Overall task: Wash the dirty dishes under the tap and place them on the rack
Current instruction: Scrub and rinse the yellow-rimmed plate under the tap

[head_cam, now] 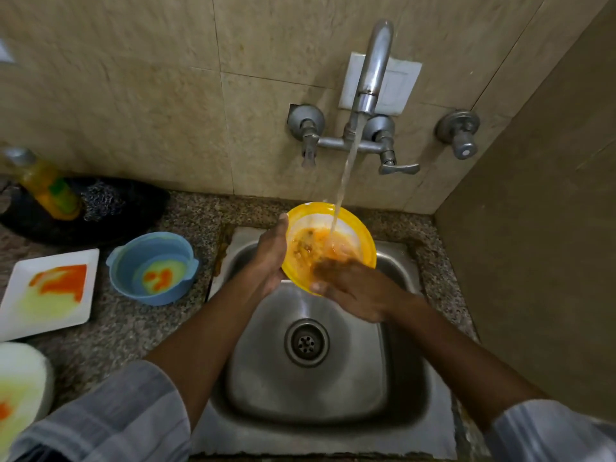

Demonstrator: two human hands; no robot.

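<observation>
Closest to you, both grey sleeves get chopped off by the bottom corners of the frame, and at the lower left edge there's a pale dish [20, 391] with yellow and orange smears, only partly in shot, so I can't say what kind it is. Middle of the frame is the steel sink [310, 388], drain in plain view.

Above the sink, around frame centre, you've got the yellow bowl [361, 233] tilted toward you under the stream from the tap [373, 68]. Your left hand [270, 255] cups its left rim, fingers straight-ish and wrapped along the edge; the fingertips go behind the bowl, so how they lie there is hidden. Your right hand [353, 288] lies over the near rim with the fingers reaching into the orange mess inside. They're blurred and under running water, so I can't tell how far apart they are.

Left on the speckled bench [133, 328] sit a white square plate [46, 291] with orange and yellow residue and, just right of it, a blue bowl [153, 266] stained the same. Further back at the upper left, a blurry yellow bottle [46, 185] and a steel scrubber [101, 198] rest in a dark tray that runs off the left edge.
</observation>
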